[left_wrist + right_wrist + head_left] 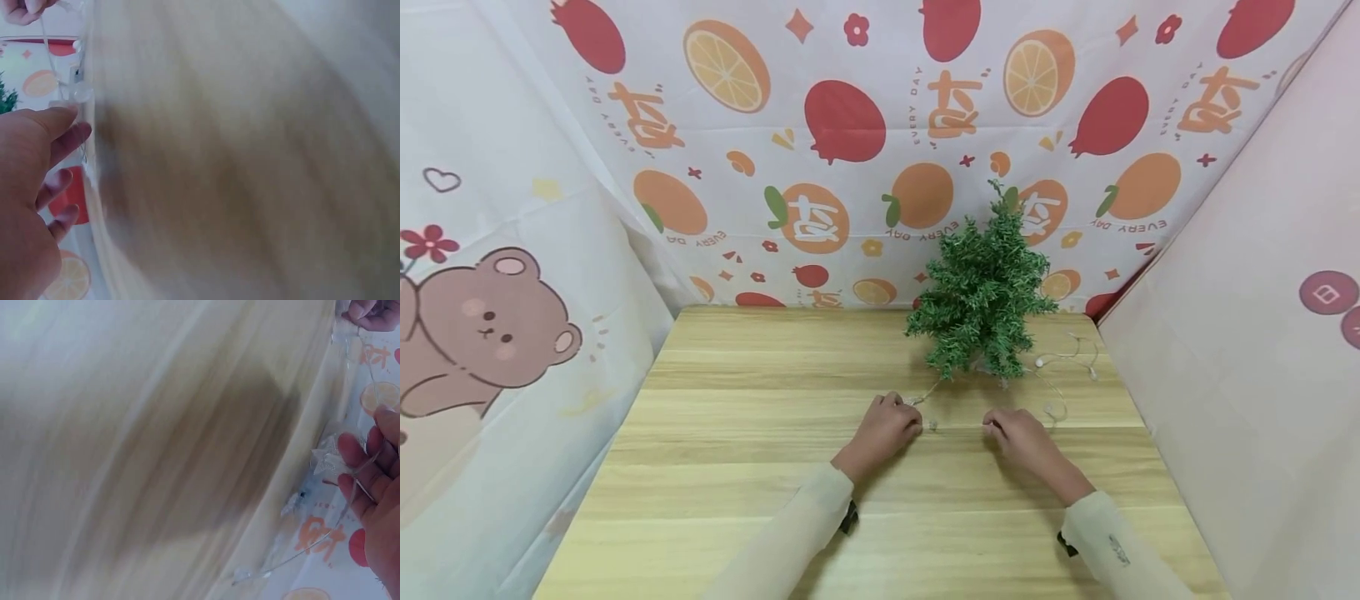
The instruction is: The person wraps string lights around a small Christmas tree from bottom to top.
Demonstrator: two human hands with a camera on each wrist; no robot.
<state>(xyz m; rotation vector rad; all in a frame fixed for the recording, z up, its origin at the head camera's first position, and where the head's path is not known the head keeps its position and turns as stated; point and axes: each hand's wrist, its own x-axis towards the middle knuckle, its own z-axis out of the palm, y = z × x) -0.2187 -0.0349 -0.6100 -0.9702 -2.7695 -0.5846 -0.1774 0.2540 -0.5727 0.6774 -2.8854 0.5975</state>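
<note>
A small green artificial Christmas tree (981, 287) stands toward the back right of the table. String lights on a thin clear wire trail around its base, with a small bulb (1039, 362) at the right. My left hand (883, 429), in front of the tree's left side, pinches the string lights between thumb and forefinger near a clear piece (80, 92). Farther right, my right hand (1022, 437) holds another stretch of the wire, which passes between its fingers. Beside those fingers hangs a clear star-shaped piece (326, 459) of the string. Wire spans between both hands.
The wood-grain table (737, 467) runs up to a fruit-print cloth (865, 200) at the back. A bear-print cloth (490, 325) hangs on the left and a pale cloth (1247, 350) on the right. Loose wire with bulbs lies right of the tree.
</note>
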